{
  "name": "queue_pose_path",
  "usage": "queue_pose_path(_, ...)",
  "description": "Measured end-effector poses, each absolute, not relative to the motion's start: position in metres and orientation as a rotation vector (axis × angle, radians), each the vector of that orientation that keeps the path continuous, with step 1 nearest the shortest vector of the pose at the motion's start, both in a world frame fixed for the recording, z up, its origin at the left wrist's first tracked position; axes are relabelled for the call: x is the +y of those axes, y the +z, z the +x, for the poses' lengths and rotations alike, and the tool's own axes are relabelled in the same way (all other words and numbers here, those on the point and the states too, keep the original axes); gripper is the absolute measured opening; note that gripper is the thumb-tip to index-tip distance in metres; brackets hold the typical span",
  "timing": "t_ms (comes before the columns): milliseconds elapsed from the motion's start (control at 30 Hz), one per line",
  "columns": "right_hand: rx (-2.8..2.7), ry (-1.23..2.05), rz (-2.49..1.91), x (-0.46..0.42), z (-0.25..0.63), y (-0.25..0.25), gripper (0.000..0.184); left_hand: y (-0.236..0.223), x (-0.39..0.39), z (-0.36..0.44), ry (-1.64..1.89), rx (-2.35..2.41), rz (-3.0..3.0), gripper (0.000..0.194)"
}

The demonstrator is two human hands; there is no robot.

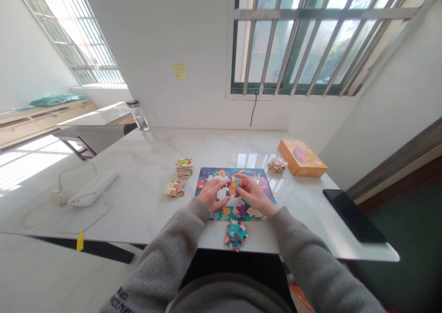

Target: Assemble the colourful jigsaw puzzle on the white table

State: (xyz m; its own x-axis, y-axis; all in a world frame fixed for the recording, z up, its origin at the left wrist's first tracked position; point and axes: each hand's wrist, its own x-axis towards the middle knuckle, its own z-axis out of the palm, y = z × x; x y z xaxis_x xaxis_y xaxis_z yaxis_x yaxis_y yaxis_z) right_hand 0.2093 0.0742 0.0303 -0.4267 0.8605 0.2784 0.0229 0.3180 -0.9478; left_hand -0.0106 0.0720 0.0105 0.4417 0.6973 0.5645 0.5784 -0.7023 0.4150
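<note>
Toward the upper right of the frame, a pile of puzzle pieces and an orange box are standing in the way of the right hand, while a gap is lying between the puzzle board and a black tablet.

The table has a glossy, smooth, white marble-like top. The jigsaw pieces are printed card, and the sleeves are rough grey knit.

A marble-topped table carries a glass bottle with a metal cap at its far edge, a white device with a looped cable on the left, and a black tablet on the right. A yellow sticky note is affixed to the wall, beside a barred window. A teal cushion lies on a low bench.
</note>
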Motion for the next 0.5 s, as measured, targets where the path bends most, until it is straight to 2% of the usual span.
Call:
queue_pose_path(133,-1.707,1.277,-0.768,0.0709,0.2074,0.0314,0.05,0.01,0.0742,-0.0118,1.195,1.162,2.503,0.033)
queue_pose_path(233,-1.674,1.312,-0.787,0.0704,0.2063,0.0293,0.047,0.0112,0.0734,-0.0114,1.263,1.208,2.472,0.024)
queue_pose_path(300,-1.631,1.309,-0.819,0.0711,0.2063,0.0278,0.041,0.0114,0.0727,-0.0108,1.268,1.186,2.456,0.029)
queue_pose_path(400,-1.583,1.324,-0.866,0.0722,0.2074,0.0273,0.034,0.0097,0.0733,-0.0102,1.22,1.134,2.474,0.05)
queue_pose_path(500,-1.576,1.351,-0.895,0.0718,0.2085,0.0289,0.032,0.0077,0.0747,-0.0103,1.181,1.157,2.49,0.046)
